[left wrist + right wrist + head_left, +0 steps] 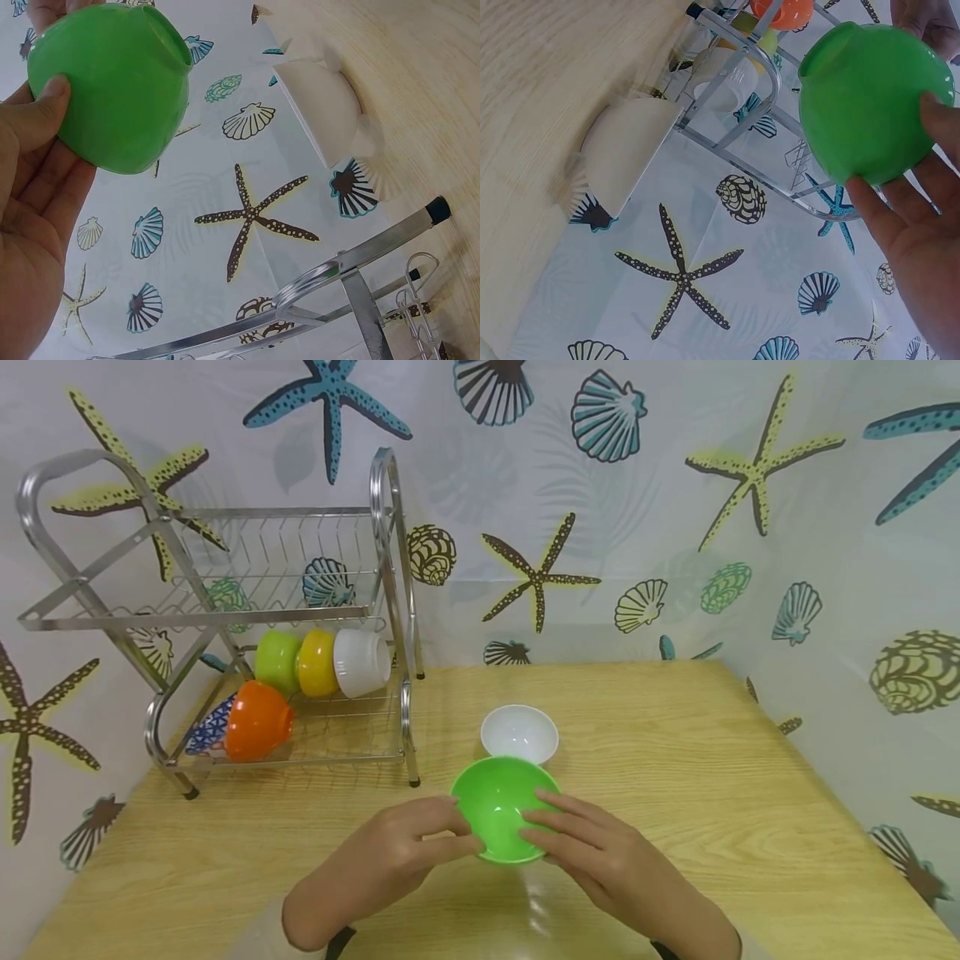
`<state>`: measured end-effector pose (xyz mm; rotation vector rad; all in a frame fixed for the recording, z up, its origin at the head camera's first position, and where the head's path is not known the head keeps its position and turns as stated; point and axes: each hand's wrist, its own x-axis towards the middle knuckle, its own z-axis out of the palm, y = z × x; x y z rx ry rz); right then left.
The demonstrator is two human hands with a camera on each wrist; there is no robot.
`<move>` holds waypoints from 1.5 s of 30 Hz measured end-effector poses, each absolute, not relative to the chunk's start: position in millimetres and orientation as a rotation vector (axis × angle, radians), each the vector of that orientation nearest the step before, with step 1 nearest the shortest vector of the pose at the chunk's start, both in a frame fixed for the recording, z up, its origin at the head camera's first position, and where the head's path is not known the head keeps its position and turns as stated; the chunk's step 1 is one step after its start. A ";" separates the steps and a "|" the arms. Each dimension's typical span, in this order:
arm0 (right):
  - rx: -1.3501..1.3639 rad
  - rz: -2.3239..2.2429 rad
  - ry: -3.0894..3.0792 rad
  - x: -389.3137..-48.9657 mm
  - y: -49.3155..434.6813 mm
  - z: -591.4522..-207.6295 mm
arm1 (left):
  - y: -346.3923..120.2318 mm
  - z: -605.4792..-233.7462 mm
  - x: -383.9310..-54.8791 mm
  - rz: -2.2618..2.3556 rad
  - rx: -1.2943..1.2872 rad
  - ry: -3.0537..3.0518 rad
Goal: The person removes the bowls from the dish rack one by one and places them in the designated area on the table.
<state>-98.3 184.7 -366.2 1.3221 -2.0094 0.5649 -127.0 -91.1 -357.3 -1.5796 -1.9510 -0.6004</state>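
Note:
A bright green bowl (501, 810) is held up over the near part of the table, its inside facing me in the head view. My left hand (401, 847) grips its left side, thumb against the outer wall in the left wrist view. On the right side my right hand (603, 852) holds it, with the fingers spread along the rim and wall. Both wrist views show the smooth outside of the green bowl (120, 86). Just beyond it a white bowl (519, 732) stands upright on the table, touching neither hand.
A two-tier metal dish rack (198, 619) stands at the back left. Its lower tier holds an orange bowl (257, 722), a lime bowl (277, 662), a yellow bowl (317, 664), another white bowl (362, 662) and a blue-patterned dish (210, 731). A sea-print curtain (570, 618) borders the wooden table (675, 760).

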 end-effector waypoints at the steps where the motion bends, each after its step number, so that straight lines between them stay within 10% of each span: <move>1: 1.323 0.573 -2.013 -98.0 184.9 -366.5 | -91.1 -357.3 -126.9 -0.601 -1.580 -1.952; 45: 1.382 0.518 -1.929 -102.0 186.5 -372.5 | -91.6 -357.2 -124.0 -0.487 -1.612 -2.020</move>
